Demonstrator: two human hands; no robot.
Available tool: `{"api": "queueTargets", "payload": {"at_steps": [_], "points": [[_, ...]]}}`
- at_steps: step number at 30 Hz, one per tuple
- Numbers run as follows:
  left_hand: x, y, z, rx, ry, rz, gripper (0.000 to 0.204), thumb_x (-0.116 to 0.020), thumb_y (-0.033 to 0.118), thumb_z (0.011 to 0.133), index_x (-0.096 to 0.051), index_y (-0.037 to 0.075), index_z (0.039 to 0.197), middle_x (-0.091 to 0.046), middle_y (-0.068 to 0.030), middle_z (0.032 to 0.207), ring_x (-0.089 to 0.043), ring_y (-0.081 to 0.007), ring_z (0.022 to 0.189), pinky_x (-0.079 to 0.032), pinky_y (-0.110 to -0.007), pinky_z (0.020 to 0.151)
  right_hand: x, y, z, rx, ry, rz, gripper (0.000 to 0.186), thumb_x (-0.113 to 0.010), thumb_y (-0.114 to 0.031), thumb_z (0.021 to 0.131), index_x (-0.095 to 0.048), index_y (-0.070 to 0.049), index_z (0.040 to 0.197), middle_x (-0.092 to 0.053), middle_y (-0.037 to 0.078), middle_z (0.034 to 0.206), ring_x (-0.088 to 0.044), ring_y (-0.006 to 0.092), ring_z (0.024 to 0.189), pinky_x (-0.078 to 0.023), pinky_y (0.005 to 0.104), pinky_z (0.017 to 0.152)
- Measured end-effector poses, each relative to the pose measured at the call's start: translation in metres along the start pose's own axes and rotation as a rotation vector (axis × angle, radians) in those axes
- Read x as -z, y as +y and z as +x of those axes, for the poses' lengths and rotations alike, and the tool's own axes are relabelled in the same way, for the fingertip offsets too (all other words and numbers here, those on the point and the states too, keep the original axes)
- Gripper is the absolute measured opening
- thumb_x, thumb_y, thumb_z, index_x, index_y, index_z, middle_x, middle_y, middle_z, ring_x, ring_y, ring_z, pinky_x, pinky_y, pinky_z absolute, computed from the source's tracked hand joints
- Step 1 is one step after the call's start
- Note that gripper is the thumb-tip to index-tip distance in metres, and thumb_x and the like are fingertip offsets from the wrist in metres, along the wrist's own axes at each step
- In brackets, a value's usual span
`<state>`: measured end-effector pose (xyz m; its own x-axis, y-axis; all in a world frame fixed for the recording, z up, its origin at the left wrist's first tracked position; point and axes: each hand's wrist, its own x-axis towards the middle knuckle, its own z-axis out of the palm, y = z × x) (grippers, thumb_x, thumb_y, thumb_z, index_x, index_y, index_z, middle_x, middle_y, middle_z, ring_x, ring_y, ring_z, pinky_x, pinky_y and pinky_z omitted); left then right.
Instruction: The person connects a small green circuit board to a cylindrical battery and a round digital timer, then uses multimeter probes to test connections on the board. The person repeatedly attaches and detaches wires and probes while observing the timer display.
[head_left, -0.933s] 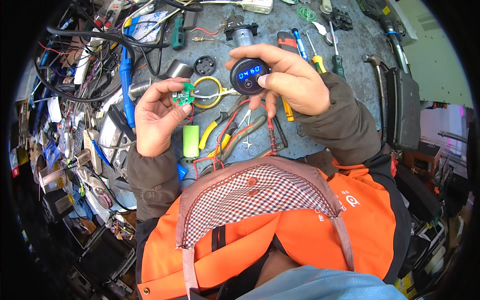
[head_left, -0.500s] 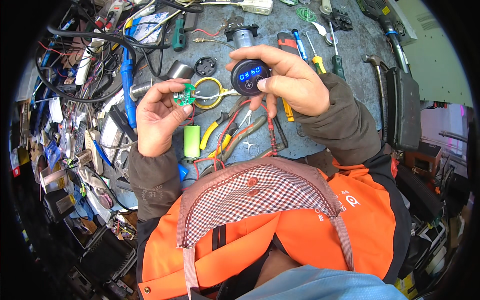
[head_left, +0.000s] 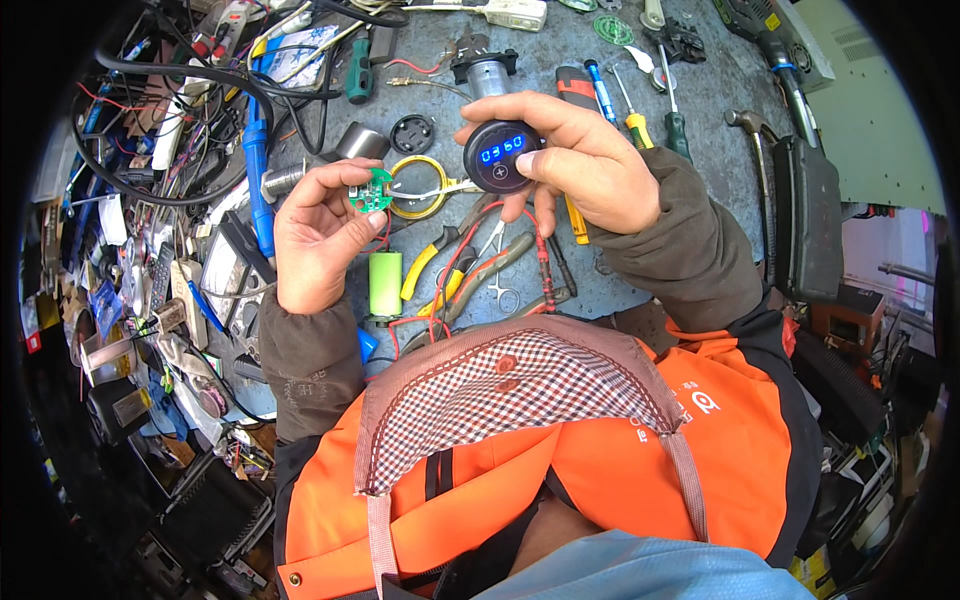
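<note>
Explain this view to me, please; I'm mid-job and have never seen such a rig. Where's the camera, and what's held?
There's no machine here: a person works bare-handed. The view comes from a wide fisheye camera on that person's head, looking down, so straight edges bend, and the picture's left is the person's left.

The left hand pinches a green circuit board. The right hand holds a round black display with lit blue digits, its thumb over the face. A pale cable runs between them; whether it passes through or over the yellow ring is unclear.

On the bench are a green cylinder, yellow-handled pliers, a green screwdriver and a hammer.
</note>
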<state>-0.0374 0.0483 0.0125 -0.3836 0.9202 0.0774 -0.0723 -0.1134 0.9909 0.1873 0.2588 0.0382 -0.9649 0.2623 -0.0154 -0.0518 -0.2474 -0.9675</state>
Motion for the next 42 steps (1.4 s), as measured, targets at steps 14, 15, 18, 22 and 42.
{"api": "queueTargets", "payload": {"at_steps": [14, 15, 18, 22, 42], "points": [[-0.0002, -0.0001, 0.0003, 0.008, 0.005, 0.002, 0.041, -0.071, -0.014, 0.085, -0.062, -0.002, 0.124, -0.060, -0.0149, 0.136, -0.065, -0.0154, 0.110, -0.057, -0.028, 0.090, -0.0012, 0.0005, 0.0000, -0.008, 0.015, 0.007, 0.054, -0.045, 0.001, 0.095, -0.050, -0.002, 0.148, -0.064, 0.014, 0.121, -0.073, 0.0143, 0.081, -0.059, 0.0217, 0.055], [-0.0003, -0.0001, 0.0004, 0.007, 0.006, 0.003, 0.041, -0.071, -0.014, 0.085, -0.062, -0.003, 0.124, -0.060, -0.0149, 0.136, -0.065, -0.0154, 0.110, -0.057, -0.028, 0.090, -0.0015, 0.0003, 0.0000, -0.004, 0.016, 0.000, 0.054, -0.045, 0.001, 0.095, -0.050, -0.002, 0.148, -0.064, 0.014, 0.121, -0.073, 0.0143, 0.081, -0.059, 0.0217, 0.055], [-0.0005, 0.0000, 0.0004, 0.017, 0.014, 0.009, 0.042, -0.071, -0.014, 0.084, -0.062, -0.002, 0.123, -0.060, -0.0160, 0.136, -0.064, -0.0164, 0.113, -0.055, -0.029, 0.094, -0.0018, 0.0001, -0.0002, 0.004, 0.018, -0.011, 0.054, -0.046, 0.001, 0.094, -0.050, -0.002, 0.148, -0.064, 0.014, 0.120, -0.073, 0.0142, 0.081, -0.059, 0.0218, 0.055], [-0.0013, 0.0005, -0.0001, 0.020, 0.016, 0.005, 0.042, -0.071, -0.014, 0.084, -0.062, -0.002, 0.123, -0.060, -0.0159, 0.137, -0.064, -0.0167, 0.113, -0.055, -0.029, 0.093, -0.0022, -0.0004, -0.0006, 0.000, 0.018, -0.005, 0.054, -0.046, 0.001, 0.094, -0.051, -0.002, 0.148, -0.064, 0.014, 0.119, -0.072, 0.0144, 0.081, -0.059, 0.0220, 0.055], [-0.0029, 0.0012, 0.0007, 0.012, 0.004, 0.000, 0.041, -0.070, -0.015, 0.085, -0.062, -0.002, 0.123, -0.060, -0.0148, 0.135, -0.065, -0.0154, 0.108, -0.058, -0.028, 0.084, -0.0017, -0.0025, -0.0008, -0.017, 0.016, 0.001, 0.051, -0.046, 0.000, 0.097, -0.050, -0.002, 0.148, -0.066, 0.013, 0.113, -0.072, 0.0134, 0.080, -0.058, 0.0221, 0.054]]}}
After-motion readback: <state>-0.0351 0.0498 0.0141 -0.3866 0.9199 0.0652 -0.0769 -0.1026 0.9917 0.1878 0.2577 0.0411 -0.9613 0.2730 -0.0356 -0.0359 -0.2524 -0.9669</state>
